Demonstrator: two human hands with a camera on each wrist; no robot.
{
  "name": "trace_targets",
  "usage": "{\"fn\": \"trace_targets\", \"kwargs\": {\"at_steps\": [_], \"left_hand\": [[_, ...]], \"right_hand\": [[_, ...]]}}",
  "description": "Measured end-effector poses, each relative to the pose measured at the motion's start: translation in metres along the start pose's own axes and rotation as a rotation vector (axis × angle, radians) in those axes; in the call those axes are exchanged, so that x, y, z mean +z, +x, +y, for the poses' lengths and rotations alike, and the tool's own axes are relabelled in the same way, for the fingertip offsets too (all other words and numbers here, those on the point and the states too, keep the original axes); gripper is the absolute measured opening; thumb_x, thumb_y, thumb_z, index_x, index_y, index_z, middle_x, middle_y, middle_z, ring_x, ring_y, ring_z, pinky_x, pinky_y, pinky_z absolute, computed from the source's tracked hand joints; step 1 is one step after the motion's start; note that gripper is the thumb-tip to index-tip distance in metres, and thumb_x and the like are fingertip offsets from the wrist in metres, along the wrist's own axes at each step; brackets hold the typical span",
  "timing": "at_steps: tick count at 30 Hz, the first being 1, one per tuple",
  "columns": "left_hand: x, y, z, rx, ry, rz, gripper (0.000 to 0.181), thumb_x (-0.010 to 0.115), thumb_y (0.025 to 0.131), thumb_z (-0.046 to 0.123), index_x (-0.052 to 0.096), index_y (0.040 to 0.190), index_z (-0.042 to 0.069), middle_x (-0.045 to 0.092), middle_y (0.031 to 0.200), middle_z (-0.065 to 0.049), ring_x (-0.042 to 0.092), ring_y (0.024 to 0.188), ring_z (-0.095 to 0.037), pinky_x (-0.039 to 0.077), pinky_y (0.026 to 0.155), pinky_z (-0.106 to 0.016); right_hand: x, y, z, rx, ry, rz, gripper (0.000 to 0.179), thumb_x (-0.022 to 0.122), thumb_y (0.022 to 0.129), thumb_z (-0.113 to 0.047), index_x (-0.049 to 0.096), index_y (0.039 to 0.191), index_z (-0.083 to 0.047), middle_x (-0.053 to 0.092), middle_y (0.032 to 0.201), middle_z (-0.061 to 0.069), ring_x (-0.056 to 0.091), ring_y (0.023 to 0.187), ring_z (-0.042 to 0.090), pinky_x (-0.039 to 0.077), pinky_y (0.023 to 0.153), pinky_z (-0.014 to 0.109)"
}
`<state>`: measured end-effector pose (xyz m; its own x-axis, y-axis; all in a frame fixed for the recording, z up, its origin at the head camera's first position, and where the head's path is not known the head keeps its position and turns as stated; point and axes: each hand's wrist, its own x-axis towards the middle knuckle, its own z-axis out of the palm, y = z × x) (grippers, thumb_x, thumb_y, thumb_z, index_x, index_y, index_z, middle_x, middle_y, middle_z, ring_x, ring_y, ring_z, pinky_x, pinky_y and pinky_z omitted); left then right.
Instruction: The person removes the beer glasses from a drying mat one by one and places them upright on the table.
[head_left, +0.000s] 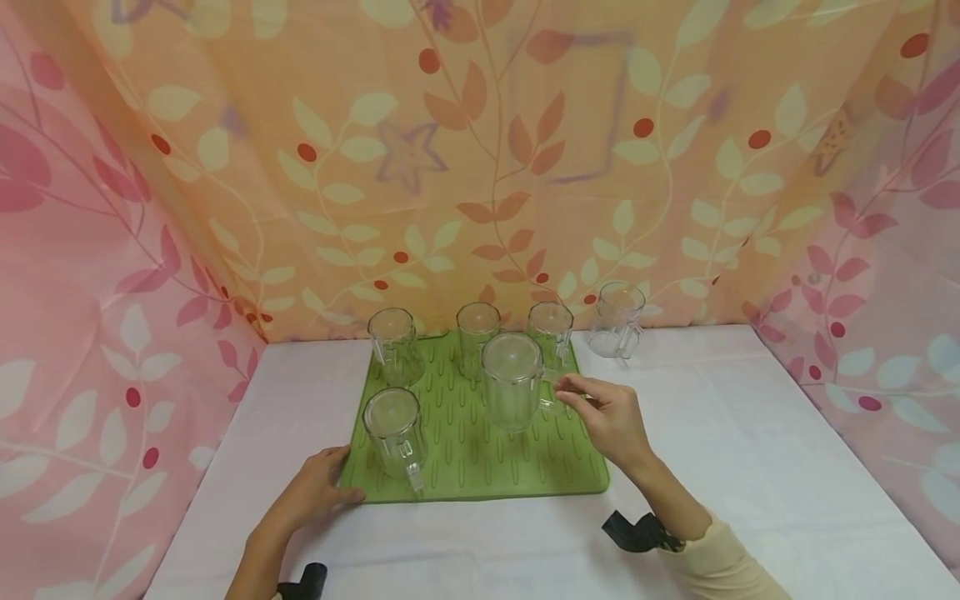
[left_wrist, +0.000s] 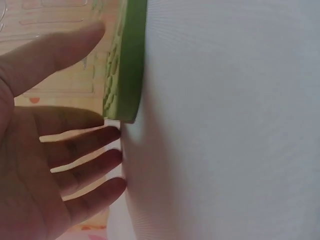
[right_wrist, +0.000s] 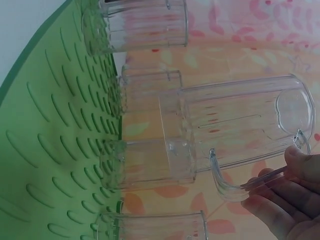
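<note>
My right hand (head_left: 609, 417) grips the handle of a clear glass mug (head_left: 513, 387). In the right wrist view the held mug (right_wrist: 240, 125) hangs off the green ridged mat (right_wrist: 40, 115), with thumb and fingers around its handle. My left hand (head_left: 315, 487) lies at the front left corner of the green mat (head_left: 487, 479), fingers straight. In the left wrist view the thumb reaches over the mat (left_wrist: 132, 60) and the fingertips meet the white cloth. A similar mug (head_left: 393, 433) stands on the mat near that hand.
Along the back of the mat stand more clear mugs: one left (head_left: 395, 346), one mid-back (head_left: 472, 342), one right (head_left: 551, 329). Another mug (head_left: 618, 321) is on the white tablecloth (head_left: 750, 450) beyond the mat's back right corner. Patterned curtains (head_left: 480, 167) enclose the table.
</note>
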<state>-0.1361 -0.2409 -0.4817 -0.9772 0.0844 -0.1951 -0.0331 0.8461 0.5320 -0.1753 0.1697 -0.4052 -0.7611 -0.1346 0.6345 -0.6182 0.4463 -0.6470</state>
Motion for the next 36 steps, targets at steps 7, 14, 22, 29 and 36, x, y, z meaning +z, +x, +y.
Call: {"fn": "trace_targets", "kwargs": {"at_steps": [7,14,22,29,36], "left_hand": [[-0.004,-0.001,0.000,0.004,-0.022,0.039,0.078,0.074,0.083,0.032,0.043,0.136,-0.015,0.045,0.138,-0.037,0.039,0.130,-0.056,0.035,0.107,-0.065],[-0.017,-0.004,0.003,-0.018,-0.079,0.121,0.067,0.063,0.093,0.030,0.040,0.141,-0.012,0.038,0.145,-0.035,0.033,0.136,-0.054,0.032,0.110,-0.065],[-0.034,-0.010,0.010,0.056,-0.173,0.414,0.052,0.063,0.094,0.018,0.048,0.138,-0.005,0.045,0.139,-0.030,0.045,0.127,-0.048,0.043,0.101,-0.063],[-0.047,-0.016,0.028,0.145,-0.235,0.678,0.041,0.068,0.089,0.007,0.059,0.128,0.000,0.057,0.130,-0.021,0.052,0.122,-0.034,0.049,0.101,-0.025],[-0.061,-0.012,0.054,0.239,-0.285,0.728,0.038,0.069,0.088,0.006,0.062,0.126,0.003,0.060,0.127,-0.015,0.052,0.118,-0.025,0.031,0.090,0.005]], "right_hand": [[-0.003,0.005,-0.002,-0.045,-0.030,-0.021,0.016,0.073,0.078,0.008,0.075,0.094,0.003,0.076,0.084,0.012,0.070,0.077,0.007,0.054,0.063,0.009],[-0.006,0.007,-0.001,-0.079,-0.035,-0.030,0.017,0.074,0.077,0.008,0.075,0.093,0.002,0.076,0.084,0.011,0.072,0.076,0.013,0.054,0.065,0.009],[-0.011,0.009,-0.006,-0.161,-0.038,-0.023,0.021,0.075,0.074,0.011,0.075,0.094,0.001,0.076,0.083,0.011,0.073,0.075,0.020,0.054,0.068,0.008],[-0.016,0.011,-0.010,-0.253,-0.058,-0.007,0.027,0.076,0.070,0.013,0.075,0.094,0.002,0.076,0.083,0.010,0.073,0.073,0.022,0.054,0.072,0.008],[-0.017,0.012,-0.010,-0.341,-0.111,0.016,0.032,0.079,0.064,0.015,0.074,0.093,0.003,0.076,0.083,0.011,0.073,0.076,0.020,0.054,0.074,0.009]]}}
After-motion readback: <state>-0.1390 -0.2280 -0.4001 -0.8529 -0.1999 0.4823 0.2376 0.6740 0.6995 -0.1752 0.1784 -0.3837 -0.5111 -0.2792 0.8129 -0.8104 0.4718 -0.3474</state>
